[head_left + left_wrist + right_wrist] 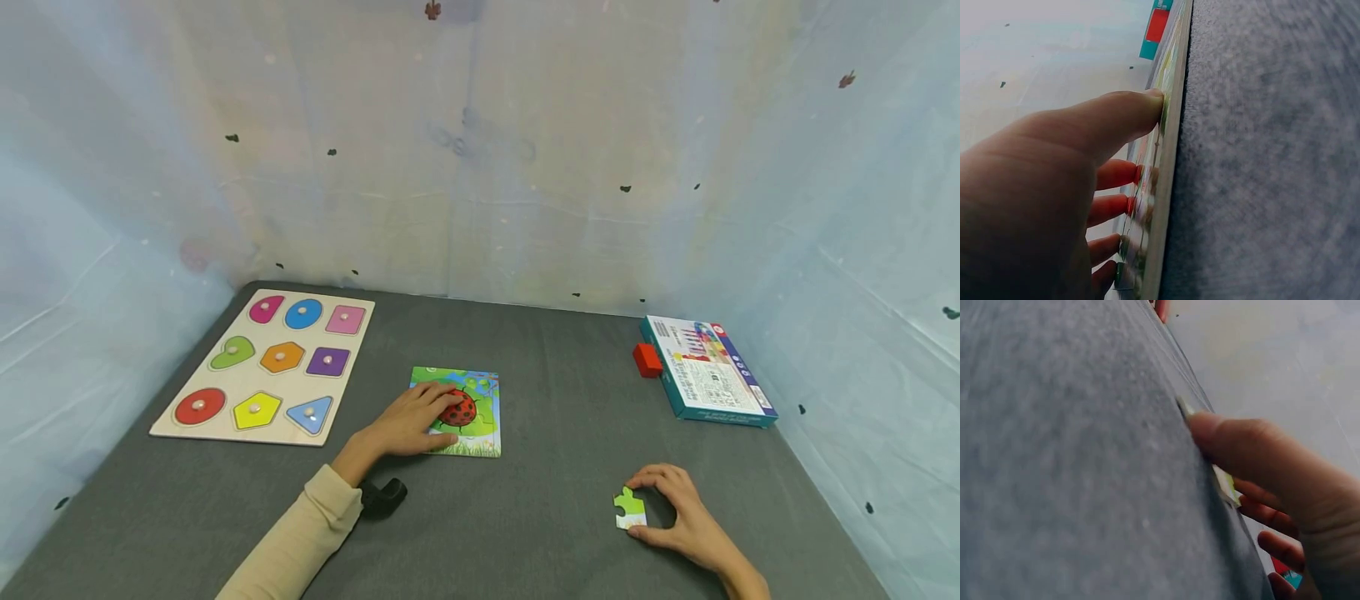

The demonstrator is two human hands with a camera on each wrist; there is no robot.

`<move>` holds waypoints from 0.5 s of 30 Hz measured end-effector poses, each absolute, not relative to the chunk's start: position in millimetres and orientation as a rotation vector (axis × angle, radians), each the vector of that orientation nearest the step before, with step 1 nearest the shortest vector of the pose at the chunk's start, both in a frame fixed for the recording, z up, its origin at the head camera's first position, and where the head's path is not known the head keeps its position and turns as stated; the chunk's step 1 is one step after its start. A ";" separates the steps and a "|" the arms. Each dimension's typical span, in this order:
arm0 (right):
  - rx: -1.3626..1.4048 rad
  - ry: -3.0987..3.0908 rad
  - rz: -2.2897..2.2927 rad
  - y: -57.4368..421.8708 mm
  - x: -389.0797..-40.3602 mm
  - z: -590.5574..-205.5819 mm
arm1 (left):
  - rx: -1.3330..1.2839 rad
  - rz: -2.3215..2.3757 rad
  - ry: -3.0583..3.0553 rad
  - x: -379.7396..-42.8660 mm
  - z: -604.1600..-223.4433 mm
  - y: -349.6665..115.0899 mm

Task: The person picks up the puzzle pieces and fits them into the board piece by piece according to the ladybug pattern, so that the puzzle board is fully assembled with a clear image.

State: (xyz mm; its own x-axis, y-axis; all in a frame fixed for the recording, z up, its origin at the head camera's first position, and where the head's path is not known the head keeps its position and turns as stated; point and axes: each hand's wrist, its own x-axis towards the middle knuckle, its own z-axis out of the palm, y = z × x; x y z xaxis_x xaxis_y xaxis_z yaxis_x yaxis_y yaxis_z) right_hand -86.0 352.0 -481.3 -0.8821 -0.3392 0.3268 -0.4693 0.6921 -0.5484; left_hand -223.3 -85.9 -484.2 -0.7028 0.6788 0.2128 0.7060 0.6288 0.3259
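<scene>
In the head view a ladybug jigsaw puzzle (pixel 483 417) lies on the grey table, green and blue with a red spotted beetle. My left hand (pixel 412 419) rests on its left part, fingers spread and partly covering the picture. From the left wrist, the thumb (pixel 1116 119) and fingertips touch the face of the puzzle board (pixel 1169 156). Off to the right, my right hand (pixel 686 517) holds a green and white jigsaw piece (pixel 632 508) by its edges, between thumb and forefinger. The right wrist view shows this piece (pixel 1225 486) low at the table surface, partly hidden behind the thumb.
A wooden shape board (pixel 288 387) with knobbed coloured pieces lies at the left. At the right are a teal-edged box (pixel 712 367) and a red block (pixel 647 360) against its left side. A pale curtain (pixel 480 167) surrounds the table's back and sides.
</scene>
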 end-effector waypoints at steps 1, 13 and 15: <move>0.647 -2.707 0.957 350.1 -86.9 -479.6 | -1.181 -0.601 -2.768 -223.5 -484.4 -86.1; 0.746 -2.699 1.012 309.6 -116.6 -462.8 | -1.194 -0.626 -2.766 -216.1 -472.2 -85.2; 0.811 -2.674 1.022 300.2 -123.6 -462.2 | -1.195 -0.633 -2.762 -216.2 -472.9 -84.8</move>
State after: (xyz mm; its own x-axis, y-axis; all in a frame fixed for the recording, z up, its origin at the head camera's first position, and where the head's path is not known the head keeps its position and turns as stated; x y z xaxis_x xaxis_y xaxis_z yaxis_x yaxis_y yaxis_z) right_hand -123.6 300.2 -462.2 -0.8385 -0.4296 0.3352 -0.5436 0.6181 -0.5678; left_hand -216.2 -84.8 -472.9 -0.6961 0.6835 0.2194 0.7109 0.6137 0.3435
